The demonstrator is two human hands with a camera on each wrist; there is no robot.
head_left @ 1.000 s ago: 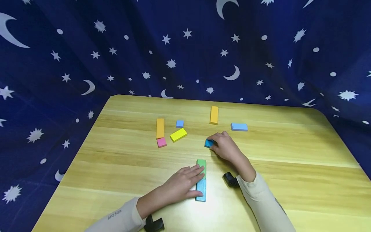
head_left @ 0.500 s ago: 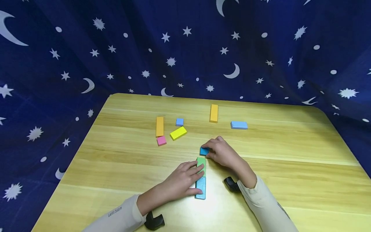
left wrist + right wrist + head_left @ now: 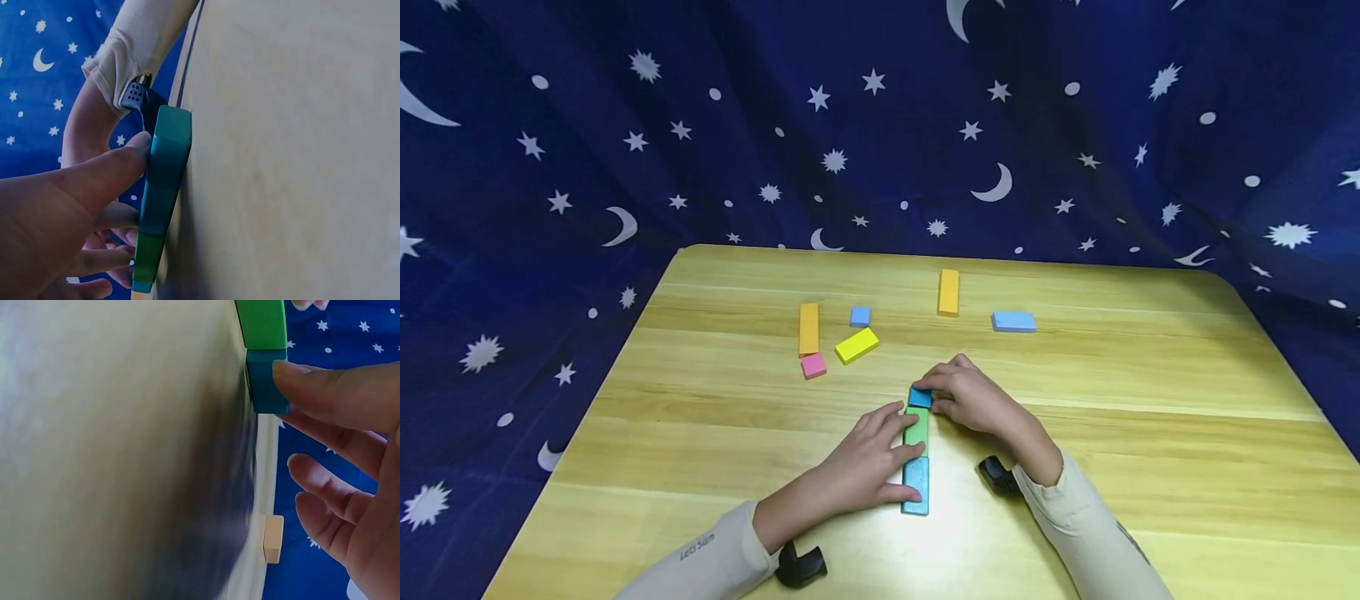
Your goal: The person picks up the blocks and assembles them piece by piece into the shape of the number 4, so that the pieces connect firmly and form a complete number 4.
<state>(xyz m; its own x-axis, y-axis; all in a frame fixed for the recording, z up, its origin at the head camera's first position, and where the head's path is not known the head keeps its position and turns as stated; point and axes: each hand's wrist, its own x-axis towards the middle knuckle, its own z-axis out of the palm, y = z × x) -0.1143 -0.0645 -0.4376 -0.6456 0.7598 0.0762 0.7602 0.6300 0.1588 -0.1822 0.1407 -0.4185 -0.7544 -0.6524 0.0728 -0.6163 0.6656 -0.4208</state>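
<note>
My right hand (image 3: pixel 973 402) pinches a small dark blue block (image 3: pixel 919 398) between thumb and fingers. In the right wrist view this blue block (image 3: pixel 261 381) sits flush against the end of a green block (image 3: pixel 262 324). Nearer me, the green block (image 3: pixel 916 435) meets a teal block (image 3: pixel 915 475) end to end, so all three form one straight row on the table. Over the row lies my left hand (image 3: pixel 867 467), fingers extended: fingertips rest on the green block and the thumb (image 3: pixel 128 164) touches the teal block (image 3: pixel 165 175).
On the wooden table (image 3: pixel 700 433) beyond the hands lie two orange blocks (image 3: pixel 808 329), a small blue block (image 3: pixel 860 317), a yellow block (image 3: pixel 857 345), a pink block (image 3: pixel 813 366) and a light blue block (image 3: pixel 1014 322). A starry blue curtain (image 3: pixel 880 133) hangs behind.
My right hand has slid the dark blue block towards me and left until it met the green block's far end. The left hand has stayed on the row, its fingers shifting slightly.
</note>
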